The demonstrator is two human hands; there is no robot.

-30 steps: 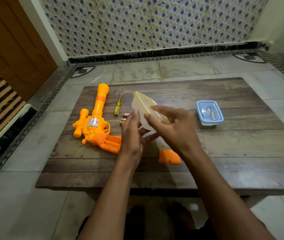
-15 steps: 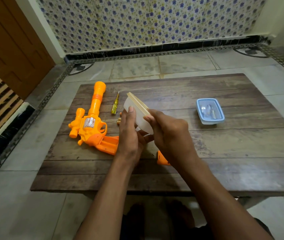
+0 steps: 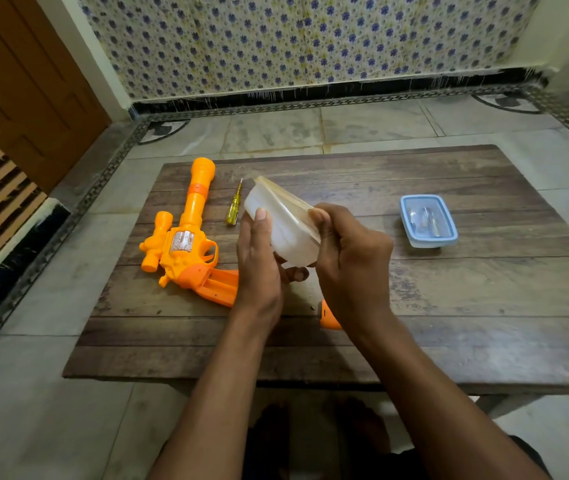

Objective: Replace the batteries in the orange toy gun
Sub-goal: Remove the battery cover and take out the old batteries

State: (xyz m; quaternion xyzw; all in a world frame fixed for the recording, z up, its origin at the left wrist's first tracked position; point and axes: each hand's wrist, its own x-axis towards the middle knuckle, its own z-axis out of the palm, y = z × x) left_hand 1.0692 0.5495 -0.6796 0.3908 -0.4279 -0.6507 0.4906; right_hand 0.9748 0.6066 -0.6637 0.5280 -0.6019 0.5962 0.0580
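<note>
Done: gun (image 3: 186, 244) grip open, cover (image 3: 329, 317) off (on tabletop (image 3: 484, 306)).
Hands: left (image 3: 259, 271), right (image 3: 352, 258) — both hold tub (image 3: 283, 223).
Left: batteries — contents unclear.

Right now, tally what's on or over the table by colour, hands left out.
Orange: 2, the toy gun and the cover half hidden under the right wrist.
Yellow: 1, the screwdriver.
Blue: 1, the blue-lidded box.
Whitish: 1, the tub held tilted in both hands.
Total: 5.
</note>
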